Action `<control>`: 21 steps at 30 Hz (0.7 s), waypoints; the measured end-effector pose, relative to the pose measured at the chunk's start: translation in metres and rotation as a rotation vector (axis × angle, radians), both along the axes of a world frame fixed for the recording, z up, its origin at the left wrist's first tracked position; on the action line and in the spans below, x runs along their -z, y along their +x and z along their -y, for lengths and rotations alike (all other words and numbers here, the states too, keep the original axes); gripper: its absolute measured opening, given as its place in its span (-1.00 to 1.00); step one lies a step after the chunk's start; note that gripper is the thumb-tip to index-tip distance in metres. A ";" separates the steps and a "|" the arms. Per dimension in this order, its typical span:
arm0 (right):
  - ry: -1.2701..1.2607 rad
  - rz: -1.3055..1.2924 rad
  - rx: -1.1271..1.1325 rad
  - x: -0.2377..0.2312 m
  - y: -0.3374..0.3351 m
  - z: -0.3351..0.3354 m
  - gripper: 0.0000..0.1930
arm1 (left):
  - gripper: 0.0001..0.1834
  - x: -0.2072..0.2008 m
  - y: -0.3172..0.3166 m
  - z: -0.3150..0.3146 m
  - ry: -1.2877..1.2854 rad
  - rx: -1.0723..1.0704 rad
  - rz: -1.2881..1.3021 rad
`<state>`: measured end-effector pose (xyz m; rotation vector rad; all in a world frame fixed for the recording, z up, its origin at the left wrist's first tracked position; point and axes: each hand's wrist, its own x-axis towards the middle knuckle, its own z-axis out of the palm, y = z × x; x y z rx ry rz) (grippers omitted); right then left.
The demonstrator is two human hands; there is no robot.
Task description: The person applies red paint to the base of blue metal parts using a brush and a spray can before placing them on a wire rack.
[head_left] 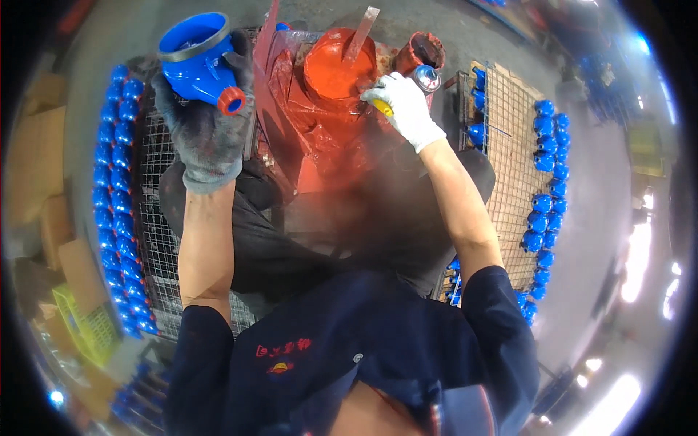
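Note:
My left hand [203, 138], in a dark grey glove, is closed around a blue funnel-shaped metal housing [193, 73] and holds it raised at the left. Its wide mouth has a bare metal rim and faces up. A red ring [231, 101] marks its narrow end, tilted towards me. My right hand [403, 109], white-gloved, is closed on a small yellow-handled tool [383, 107]; its working end cannot be made out. That hand is beside the tub of red paint [333, 80], near its right edge. A flat strip [360, 35] stands up out of the paint.
A red-smeared can [425, 49] and a silver-topped can [426, 78] stand behind my right hand. Red-stained plastic sheeting [320, 142] drapes below the tub. Wire mesh racks [163, 218] flank me. Rows of blue housings [116, 196] line the left, with more [545, 182] at the right.

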<state>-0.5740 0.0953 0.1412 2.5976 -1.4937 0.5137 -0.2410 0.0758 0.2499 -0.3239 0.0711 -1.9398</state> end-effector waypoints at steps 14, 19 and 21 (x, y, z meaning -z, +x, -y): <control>-0.534 0.403 -0.102 -0.120 0.014 -0.050 -0.70 | -0.16 0.013 -0.033 -0.047 -0.493 -0.710 1.679; -0.182 1.289 -0.142 -0.187 0.051 -0.087 -0.84 | -0.05 0.014 -0.047 -0.066 -1.262 -1.407 1.906; -0.107 0.832 0.077 -0.208 0.036 -0.087 -0.75 | -0.23 0.020 -0.049 -0.068 -1.476 -1.412 1.659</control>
